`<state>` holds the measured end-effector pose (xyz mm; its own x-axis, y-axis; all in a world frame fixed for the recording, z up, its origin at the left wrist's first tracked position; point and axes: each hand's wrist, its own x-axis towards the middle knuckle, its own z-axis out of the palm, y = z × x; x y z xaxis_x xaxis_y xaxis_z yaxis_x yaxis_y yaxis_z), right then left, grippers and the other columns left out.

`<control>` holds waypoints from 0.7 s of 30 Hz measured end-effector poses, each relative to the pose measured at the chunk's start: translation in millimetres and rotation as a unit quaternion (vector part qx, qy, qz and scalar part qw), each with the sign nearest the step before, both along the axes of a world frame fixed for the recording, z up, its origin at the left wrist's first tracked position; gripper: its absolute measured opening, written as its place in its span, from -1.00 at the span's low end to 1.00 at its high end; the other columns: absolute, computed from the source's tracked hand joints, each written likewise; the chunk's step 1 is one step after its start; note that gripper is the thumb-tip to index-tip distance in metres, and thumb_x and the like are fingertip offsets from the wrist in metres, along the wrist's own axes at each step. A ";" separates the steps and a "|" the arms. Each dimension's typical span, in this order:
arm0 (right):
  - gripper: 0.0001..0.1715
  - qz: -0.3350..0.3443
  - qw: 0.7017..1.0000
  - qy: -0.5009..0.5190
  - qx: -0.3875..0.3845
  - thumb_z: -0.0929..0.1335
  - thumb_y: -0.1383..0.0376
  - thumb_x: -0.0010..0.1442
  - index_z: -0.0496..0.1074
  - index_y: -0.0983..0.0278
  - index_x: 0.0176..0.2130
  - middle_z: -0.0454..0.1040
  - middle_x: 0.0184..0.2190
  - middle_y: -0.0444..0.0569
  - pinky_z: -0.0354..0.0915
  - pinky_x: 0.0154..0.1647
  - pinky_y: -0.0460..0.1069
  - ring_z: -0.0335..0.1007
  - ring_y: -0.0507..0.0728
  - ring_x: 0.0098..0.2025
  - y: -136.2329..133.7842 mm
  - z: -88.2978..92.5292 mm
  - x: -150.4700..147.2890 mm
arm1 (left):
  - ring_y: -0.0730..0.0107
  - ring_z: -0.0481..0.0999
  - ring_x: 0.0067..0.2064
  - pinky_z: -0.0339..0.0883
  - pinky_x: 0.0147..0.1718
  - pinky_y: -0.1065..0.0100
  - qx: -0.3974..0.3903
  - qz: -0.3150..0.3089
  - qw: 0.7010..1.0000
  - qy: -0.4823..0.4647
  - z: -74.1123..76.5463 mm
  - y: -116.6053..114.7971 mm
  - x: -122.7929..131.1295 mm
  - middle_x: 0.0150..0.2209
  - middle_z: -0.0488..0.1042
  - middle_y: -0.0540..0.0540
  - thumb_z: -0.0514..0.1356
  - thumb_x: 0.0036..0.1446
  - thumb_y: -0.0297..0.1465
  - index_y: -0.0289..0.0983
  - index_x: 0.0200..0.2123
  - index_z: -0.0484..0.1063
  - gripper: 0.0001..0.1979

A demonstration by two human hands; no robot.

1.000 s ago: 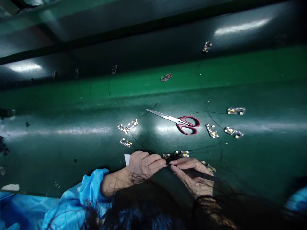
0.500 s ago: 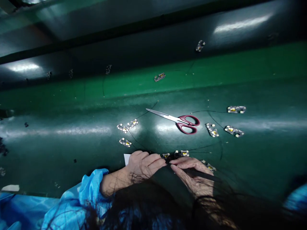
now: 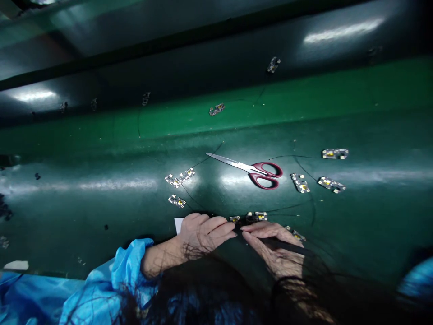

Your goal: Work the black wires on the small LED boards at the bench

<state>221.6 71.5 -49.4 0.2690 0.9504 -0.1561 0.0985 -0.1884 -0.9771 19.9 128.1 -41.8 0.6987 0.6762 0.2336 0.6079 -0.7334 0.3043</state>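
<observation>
My left hand (image 3: 206, 232) is closed in a pinch, its fingertips just short of my right hand's. What it pinches is hidden behind the fingers. In my right hand (image 3: 275, 246) lies a slim dark tool, apparently tweezers (image 3: 289, 246), with its tip by the left fingertips. Right beyond the fingertips are a small circuit board (image 3: 234, 220) and another board (image 3: 260, 216) with thin black wires running right. One more board (image 3: 297, 234) shows partly behind my right hand. A white piece of paper (image 3: 177, 225) sticks out behind my left hand.
Red-handled scissors (image 3: 250, 169) lie open on the green table (image 3: 135, 203). Circuit boards with wires lie left (image 3: 177, 201) and right (image 3: 331, 184) of them. Beyond runs a conveyor belt (image 3: 169, 108) carrying boards (image 3: 216, 109). A blue sleeve (image 3: 416, 284) shows at right.
The boards on the far belt have shifted left. Both hands hold nearly the same pose, and the scissors and table boards stay in place.
</observation>
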 end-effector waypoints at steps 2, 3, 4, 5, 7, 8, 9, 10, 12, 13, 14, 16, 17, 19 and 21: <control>-0.82 -0.016 1.000 -0.014 -0.005 0.54 0.34 -0.02 0.49 0.13 -0.47 0.66 -0.44 -0.17 0.56 -0.28 -0.05 0.61 0.08 -0.37 0.8 0.2 -0.6 | 0.55 0.46 -0.50 0.22 -0.53 0.37 0.015 0.044 0.999 -0.013 1.5 -0.2 2.2 -0.29 0.59 0.16 0.20 0.29 -0.14 -0.11 -0.15 0.49 -0.80; -0.81 -0.019 1.000 -0.024 -0.006 0.54 0.33 -0.02 0.49 0.13 -0.47 0.66 -0.44 -0.18 0.56 -0.28 -0.06 0.61 0.07 -0.37 1.5 0.4 -1.2 | 0.54 0.46 -0.50 0.21 -0.54 0.37 0.011 0.060 0.998 -0.006 2.5 -0.2 3.4 -0.30 0.58 0.15 0.19 0.29 -0.11 -0.12 -0.17 0.49 -0.77; -0.82 -0.017 0.999 -0.033 -0.005 0.54 0.33 -0.01 0.49 0.13 -0.46 0.66 -0.44 -0.18 0.56 -0.27 -0.06 0.61 0.06 -0.37 2.4 0.7 -1.9 | 0.54 0.46 -0.50 0.20 -0.54 0.38 0.002 0.068 0.998 0.005 3.5 -0.1 4.6 -0.31 0.57 0.15 0.17 0.30 -0.10 -0.13 -0.18 0.49 -0.74; -0.83 -0.013 0.999 -0.040 -0.004 0.54 0.32 0.00 0.49 0.13 -0.46 0.66 -0.43 -0.19 0.56 -0.27 -0.08 0.61 0.05 -0.36 3.3 1.1 -2.8 | 0.54 0.45 -0.51 0.19 -0.55 0.37 -0.004 0.073 0.997 0.015 4.5 0.1 5.6 -0.32 0.56 0.14 0.15 0.32 -0.10 -0.14 -0.19 0.50 -0.73; -0.84 -0.007 0.999 -0.049 -0.002 0.53 0.31 0.02 0.49 0.13 -0.46 0.66 -0.42 -0.19 0.55 -0.26 -0.09 0.61 0.04 -0.36 4.9 2.0 -4.5 | 0.54 0.43 -0.51 0.18 -0.55 0.37 -0.011 0.073 0.997 0.028 5.6 0.7 7.0 -0.32 0.55 0.15 0.12 0.35 -0.14 -0.13 -0.21 0.50 -0.75; -0.84 -0.009 0.999 -0.052 -0.004 0.53 0.30 0.02 0.49 0.13 -0.46 0.66 -0.42 -0.19 0.55 -0.26 -0.10 0.62 0.04 -0.36 5.4 2.3 -5.2 | 0.55 0.42 -0.52 0.18 -0.55 0.36 -0.010 0.071 0.997 0.029 5.6 1.0 7.3 -0.33 0.54 0.15 0.11 0.35 -0.17 -0.13 -0.22 0.51 -0.76; -0.84 -0.013 0.998 -0.056 -0.006 0.54 0.30 0.02 0.49 0.13 -0.46 0.66 -0.42 -0.19 0.56 -0.26 -0.10 0.62 0.04 -0.37 5.7 2.6 -5.7 | 0.55 0.42 -0.52 0.18 -0.55 0.35 -0.008 0.069 0.997 0.029 5.2 1.3 7.4 -0.33 0.54 0.15 0.11 0.36 -0.19 -0.12 -0.23 0.51 -0.78; -0.83 -0.015 0.998 -0.061 -0.008 0.54 0.29 0.01 0.49 0.14 -0.47 0.66 -0.43 -0.18 0.56 -0.27 -0.09 0.62 0.05 -0.37 5.8 2.7 -6.0 | 0.55 0.41 -0.52 0.18 -0.55 0.34 -0.006 0.066 0.997 0.030 4.5 1.5 7.3 -0.33 0.54 0.14 0.12 0.35 -0.20 -0.12 -0.23 0.52 -0.79; -0.84 -0.017 0.998 -0.065 -0.013 0.54 0.28 0.01 0.49 0.14 -0.47 0.66 -0.43 -0.17 0.58 -0.27 -0.06 0.62 0.07 -0.38 5.5 2.5 -6.3 | 0.57 0.40 -0.52 0.16 -0.56 0.33 -0.003 0.062 0.998 0.031 2.8 2.0 6.5 -0.33 0.54 0.13 0.14 0.33 -0.21 -0.11 -0.23 0.53 -0.80; -0.84 -0.016 0.998 -0.063 -0.016 0.54 0.28 0.01 0.50 0.14 -0.47 0.66 -0.43 -0.16 0.58 -0.27 -0.04 0.62 0.08 -0.38 5.2 2.3 -6.4 | 0.57 0.40 -0.52 0.15 -0.56 0.33 -0.001 0.060 0.998 0.032 2.3 2.2 6.0 -0.33 0.54 0.13 0.14 0.33 -0.20 -0.10 -0.23 0.53 -0.80; -0.85 -0.015 0.998 -0.060 -0.020 0.54 0.27 0.01 0.50 0.15 -0.47 0.66 -0.43 -0.15 0.59 -0.27 -0.04 0.62 0.09 -0.37 4.8 2.0 -6.5 | 0.58 0.39 -0.52 0.15 -0.55 0.33 0.000 0.057 0.998 0.031 2.0 2.5 5.4 -0.33 0.53 0.14 0.14 0.33 -0.19 -0.09 -0.22 0.53 -0.80; -0.85 -0.017 0.998 -0.054 -0.026 0.53 0.27 0.01 0.50 0.16 -0.47 0.66 -0.42 -0.14 0.59 -0.25 -0.03 0.62 0.09 -0.36 4.0 1.4 -6.9 | 0.58 0.39 -0.50 0.15 -0.54 0.34 0.001 0.056 0.998 0.029 2.3 3.0 4.5 -0.32 0.54 0.16 0.12 0.34 -0.19 -0.08 -0.22 0.54 -0.79; -0.85 -0.017 0.998 -0.051 -0.028 0.53 0.27 0.01 0.50 0.16 -0.47 0.66 -0.42 -0.13 0.59 -0.23 -0.04 0.63 0.09 -0.36 3.6 1.2 -7.0 | 0.58 0.39 -0.50 0.15 -0.53 0.35 -0.001 0.056 0.998 0.028 2.7 3.1 4.1 -0.32 0.54 0.17 0.11 0.35 -0.19 -0.07 -0.22 0.54 -0.78; -0.86 -0.013 0.998 -0.044 -0.031 0.53 0.27 0.01 0.50 0.16 -0.46 0.67 -0.41 -0.13 0.58 -0.22 -0.04 0.62 0.08 -0.35 2.6 1.1 -6.8 | 0.58 0.40 -0.49 0.17 -0.52 0.35 -0.012 0.055 0.998 0.032 3.2 3.1 3.5 -0.30 0.54 0.18 0.10 0.35 -0.20 -0.06 -0.20 0.55 -0.78; -0.85 0.001 0.999 -0.034 -0.027 0.54 0.29 0.01 0.50 0.15 -0.45 0.67 -0.40 -0.14 0.57 -0.23 -0.06 0.62 0.07 -0.34 1.5 1.4 -5.6 | 0.58 0.44 -0.46 0.23 -0.50 0.38 -0.030 0.054 0.998 0.025 2.6 2.3 2.9 -0.26 0.55 0.15 0.10 0.36 -0.18 -0.07 -0.15 0.55 -0.76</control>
